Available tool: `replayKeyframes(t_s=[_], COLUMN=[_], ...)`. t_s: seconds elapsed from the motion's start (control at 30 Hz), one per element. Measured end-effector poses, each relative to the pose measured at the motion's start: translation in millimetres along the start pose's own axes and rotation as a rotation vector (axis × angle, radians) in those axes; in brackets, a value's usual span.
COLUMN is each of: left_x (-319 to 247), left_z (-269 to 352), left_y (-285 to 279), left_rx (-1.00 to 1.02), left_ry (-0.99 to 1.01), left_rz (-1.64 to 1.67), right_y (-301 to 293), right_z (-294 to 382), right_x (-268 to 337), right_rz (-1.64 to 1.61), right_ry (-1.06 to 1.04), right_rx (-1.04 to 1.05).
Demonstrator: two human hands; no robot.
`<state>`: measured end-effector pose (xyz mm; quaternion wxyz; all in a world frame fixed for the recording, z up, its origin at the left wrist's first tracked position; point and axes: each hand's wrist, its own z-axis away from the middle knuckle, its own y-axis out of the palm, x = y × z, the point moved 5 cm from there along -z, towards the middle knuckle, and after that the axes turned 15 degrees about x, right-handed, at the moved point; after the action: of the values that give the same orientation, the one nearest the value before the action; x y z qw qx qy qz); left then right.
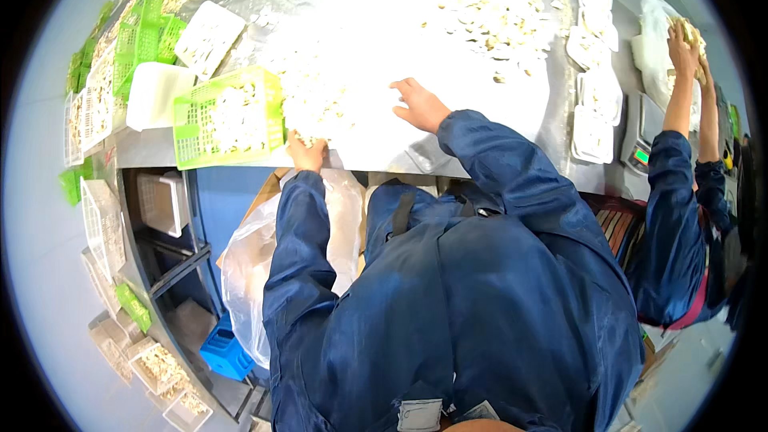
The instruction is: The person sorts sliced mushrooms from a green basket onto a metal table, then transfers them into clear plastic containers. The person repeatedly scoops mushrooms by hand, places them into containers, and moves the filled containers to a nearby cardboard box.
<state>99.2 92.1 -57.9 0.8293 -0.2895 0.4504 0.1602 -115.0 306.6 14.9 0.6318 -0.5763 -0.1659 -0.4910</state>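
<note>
My left hand (307, 153) rests at the table's front edge, its fingertips at a spread of pale flat slices (318, 109). Glare hides whether any slice is between its fingers. Just left of it stands a green plastic basket (183, 117) holding more of the slices. My right hand (421, 107) is above the brightly lit metal table (414, 156), fingers apart and nothing visible in it. Farther out to its right lies a scattered heap of pale and brownish slices (498, 18).
White trays of slices (594, 96) line the right side, beside a digital scale (636, 132). A co-worker's hands (684, 51) hold pieces over a clear plastic bag (654, 18). At left are a white container (157, 93) and green baskets (141, 30). A plastic-lined carton (252, 252) stands below the edge.
</note>
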Motion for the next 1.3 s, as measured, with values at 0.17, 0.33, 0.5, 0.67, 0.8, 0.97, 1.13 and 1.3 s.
replayKeyframes(t_s=[0.17, 0.33, 0.5, 0.67, 0.8, 0.97, 1.13, 1.3], left_x=[-18.7, -37.7, -74.7, -102.2, -104.3, -113.9, -158.6, -191.0], left_z=[-4.6, -5.9, -22.0, -40.4, -57.4, -66.6, -45.0, -21.4], left_y=[-8.8, -7.3, -0.7, -3.0, -6.0, -5.4, -1.7, 19.0], left_rx=[-0.091, 0.047, 0.194, 0.297, 0.407, 0.446, 0.354, 0.369], left_ry=[0.088, 0.104, 0.202, 0.281, 0.172, 0.133, 0.531, 0.551], left_rz=[-0.351, -0.432, -0.447, -0.215, -0.047, 0.127, -0.216, -0.283], right_y=[24.7, 46.2, 44.0, 33.8, 26.1, 24.4, 22.1, 23.0], right_z=[-56.3, -91.4, -103.4, -107.5, -112.0, -103.7, -97.9, -98.6], right_x=[22.3, 48.9, 77.2, 88.8, 97.1, 91.0, 84.9, 80.3], right_rz=[0.049, -0.017, -0.081, -0.307, -0.339, -0.967, -1.156, -1.319], right_ry=[0.025, 0.021, -0.047, 0.032, 0.06, 0.122, 0.157, 0.026], right_rx=[0.07, 0.088, -0.021, -0.011, -0.091, -0.102, -0.035, -0.008])
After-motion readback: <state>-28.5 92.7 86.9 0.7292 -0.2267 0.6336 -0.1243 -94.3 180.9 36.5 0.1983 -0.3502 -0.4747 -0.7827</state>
